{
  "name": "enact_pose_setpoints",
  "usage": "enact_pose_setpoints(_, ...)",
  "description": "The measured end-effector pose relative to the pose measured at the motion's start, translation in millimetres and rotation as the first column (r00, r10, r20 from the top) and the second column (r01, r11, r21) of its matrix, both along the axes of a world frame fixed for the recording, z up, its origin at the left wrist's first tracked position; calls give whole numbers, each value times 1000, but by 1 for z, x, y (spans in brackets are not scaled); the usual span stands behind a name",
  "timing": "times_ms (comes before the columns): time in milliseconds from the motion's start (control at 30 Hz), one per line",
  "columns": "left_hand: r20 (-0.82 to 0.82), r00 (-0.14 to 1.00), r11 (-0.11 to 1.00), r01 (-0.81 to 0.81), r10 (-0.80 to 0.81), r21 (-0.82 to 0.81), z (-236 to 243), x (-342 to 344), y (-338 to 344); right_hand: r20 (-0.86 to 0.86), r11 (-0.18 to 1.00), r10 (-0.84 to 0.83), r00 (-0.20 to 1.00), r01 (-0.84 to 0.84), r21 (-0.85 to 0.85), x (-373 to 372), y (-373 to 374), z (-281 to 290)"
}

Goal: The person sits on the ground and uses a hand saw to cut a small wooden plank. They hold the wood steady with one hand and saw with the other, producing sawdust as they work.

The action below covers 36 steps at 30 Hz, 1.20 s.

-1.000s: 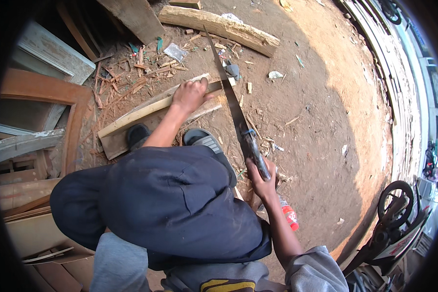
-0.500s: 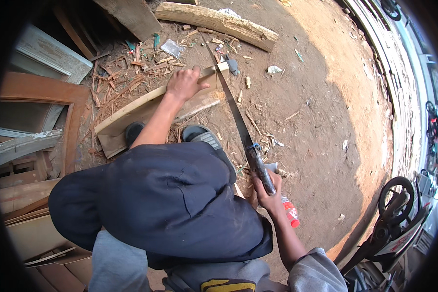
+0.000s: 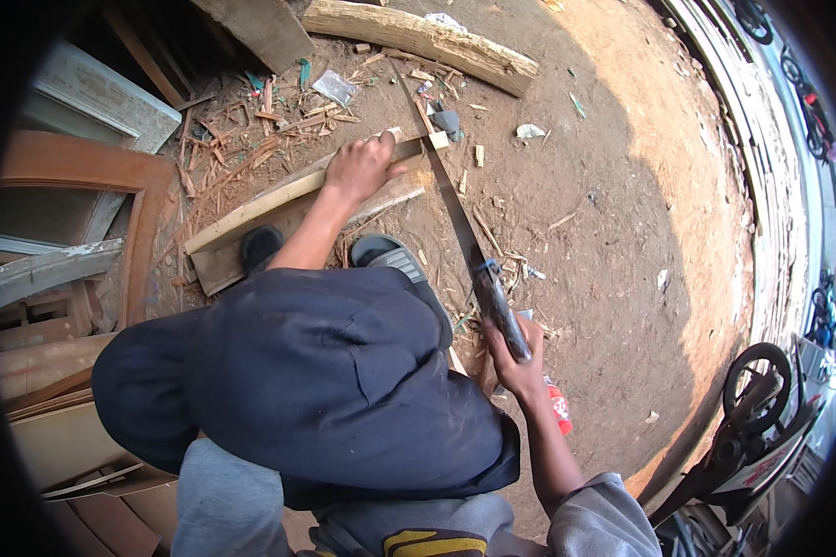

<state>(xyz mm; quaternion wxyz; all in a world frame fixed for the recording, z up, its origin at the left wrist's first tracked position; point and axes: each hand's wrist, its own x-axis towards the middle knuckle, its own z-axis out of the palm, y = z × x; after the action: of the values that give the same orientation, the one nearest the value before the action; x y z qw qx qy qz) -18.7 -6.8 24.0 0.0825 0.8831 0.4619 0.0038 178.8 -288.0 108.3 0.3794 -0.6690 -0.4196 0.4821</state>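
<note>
Sawing seems in hand, the left hand (image 3: 360, 169) grasping the board (image 3: 251, 215) left of centre, the right hand (image 3: 515, 356) clenched on the saw (image 3: 457, 215) crossing the board's right end, and the next stroke likely calls for steady bracing.

No text is legible, even on the red bottle label (image 3: 560, 410)

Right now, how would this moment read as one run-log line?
left hand: on wooden strip | right hand: gripping saw | saw: across strip near its right end | wood scraps: on ground
</note>
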Motion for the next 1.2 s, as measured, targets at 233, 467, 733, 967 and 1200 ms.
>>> enact_pose_setpoints(233,-110,994,1000,21,-23,-16,2,-3,7,28,998,-13,1000,11,62,-6,3,-8)
enact_pose_setpoints(467,-83,995,996,54,-49,66,0,-3,3,64,962,-267,962,270,-40,48,-54,93)
enact_pose_setpoints(733,-154,971,979,-166,183,119,5,-128,-14,-284,690,131,950,118,714,35,-32,248)
enact_pose_setpoints(967,-63,954,956,-294,293,-3,-3,-160,-22,-152,966,78,985,-37,254,-110,46,151)
enact_pose_setpoints(1200,6,950,950,-311,311,-42,6,-162,-15,-167,996,91,982,-92,0,-143,64,46)
